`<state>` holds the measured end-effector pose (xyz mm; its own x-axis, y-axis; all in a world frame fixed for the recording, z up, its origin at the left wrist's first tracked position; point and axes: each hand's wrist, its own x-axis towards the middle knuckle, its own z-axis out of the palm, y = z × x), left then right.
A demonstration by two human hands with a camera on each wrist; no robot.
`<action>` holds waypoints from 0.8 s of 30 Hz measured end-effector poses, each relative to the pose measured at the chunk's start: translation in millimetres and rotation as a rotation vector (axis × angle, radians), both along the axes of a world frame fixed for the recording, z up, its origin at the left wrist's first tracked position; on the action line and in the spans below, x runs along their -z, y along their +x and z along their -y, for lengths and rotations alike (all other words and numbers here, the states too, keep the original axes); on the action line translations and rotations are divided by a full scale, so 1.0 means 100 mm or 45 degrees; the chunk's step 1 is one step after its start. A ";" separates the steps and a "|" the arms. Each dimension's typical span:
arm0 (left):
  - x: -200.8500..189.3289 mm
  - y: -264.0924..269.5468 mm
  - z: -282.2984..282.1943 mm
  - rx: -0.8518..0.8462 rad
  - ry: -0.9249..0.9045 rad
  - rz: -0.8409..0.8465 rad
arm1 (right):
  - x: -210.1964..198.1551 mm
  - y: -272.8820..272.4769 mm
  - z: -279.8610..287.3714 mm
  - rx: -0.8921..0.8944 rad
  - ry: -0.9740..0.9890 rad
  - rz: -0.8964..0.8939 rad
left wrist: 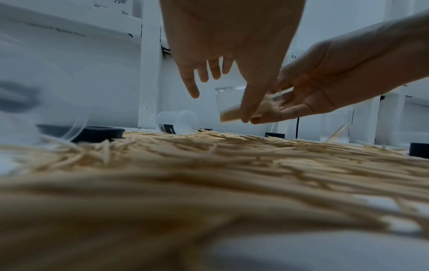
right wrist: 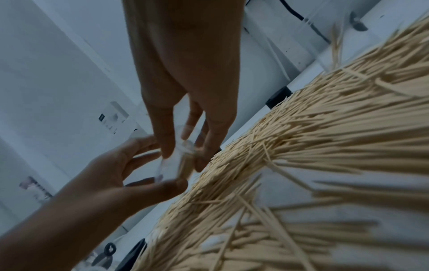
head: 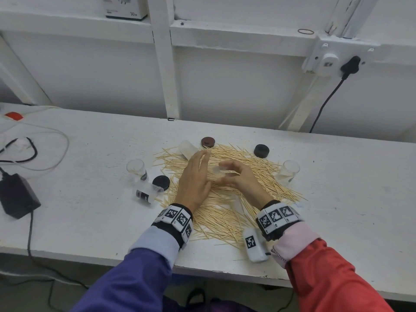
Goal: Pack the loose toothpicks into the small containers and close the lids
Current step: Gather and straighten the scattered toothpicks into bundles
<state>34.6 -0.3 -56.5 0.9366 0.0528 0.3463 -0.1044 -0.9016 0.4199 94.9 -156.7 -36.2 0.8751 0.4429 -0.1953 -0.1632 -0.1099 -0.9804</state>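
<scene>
Loose toothpicks [head: 227, 206] lie in a wide pile across the white table [head: 349, 199]. My right hand [head: 234, 174] grips a clear container [head: 219, 170] tilted above the pile; the container [left wrist: 228, 99] holds a bunch of toothpicks. My left hand [head: 202, 167] is beside it with fingers straight, and its thumb [left wrist: 249, 102] touches the container. Two empty containers stand upright, one at the left [head: 135, 167] and one at the right [head: 289, 171]. Two more lie on their sides [head: 148, 193] [head: 188, 149]. A brown lid [head: 207, 142] and two black lids [head: 261, 151] [head: 161, 182] lie loose.
A black power adapter [head: 19, 195] and looping cables [head: 45, 154] occupy the table's left end. A white wall with beams rises right behind the table, and a plugged socket [head: 351, 64] is at the upper right. The table's front edge [head: 225, 270] runs under my wrists.
</scene>
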 end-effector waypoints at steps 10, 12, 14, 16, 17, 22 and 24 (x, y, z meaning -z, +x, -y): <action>0.06 0.03 -0.01 0.052 0.130 -0.121 | -0.09 0.12 0.07 -0.118 0.053 -0.143; 0.06 0.03 0.00 0.026 0.094 -0.138 | -0.11 0.18 0.09 -0.013 -0.130 -0.024; 0.05 0.03 0.01 0.022 0.097 -0.150 | -0.07 0.22 0.11 0.016 -0.442 0.186; 0.05 0.03 0.01 0.020 0.098 -0.159 | 0.01 0.24 0.11 -0.152 -0.869 0.439; 0.05 0.03 0.01 0.015 0.096 -0.161 | 0.04 0.24 0.10 -0.270 -1.080 0.549; 0.06 0.02 0.00 0.008 0.085 -0.164 | 0.09 0.19 0.05 -0.457 -1.424 0.797; 0.06 0.02 0.01 0.008 0.094 -0.163 | 0.07 0.20 0.04 -0.498 -1.461 0.840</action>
<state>36.8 -0.9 -62.6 0.9736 0.0256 0.2267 -0.0600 -0.9300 0.3626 114.4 -160.6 -43.5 0.8046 0.5530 -0.2163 0.5199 -0.8321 -0.1932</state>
